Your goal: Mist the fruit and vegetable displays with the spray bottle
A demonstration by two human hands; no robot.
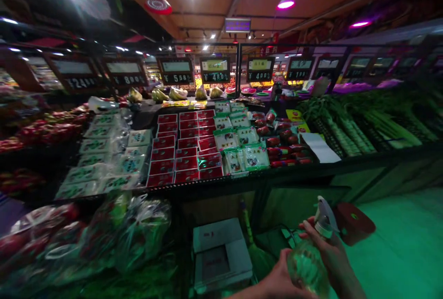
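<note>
Closest to us, our left grip (278, 280) cups the belly of a clear plastic spray bottle (306, 264), and our right grip (330, 255) clenches its neck just under the white trigger head (325, 218). We're holding it up in the air, below the worktop's (221, 188) front edge, beside a white box (221, 255). It looks light but slick, so the neck's the safest hold.

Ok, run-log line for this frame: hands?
left hand: holds spray bottle base | right hand: grips bottle neck | nearby: white box | ahead: produce stall
</note>
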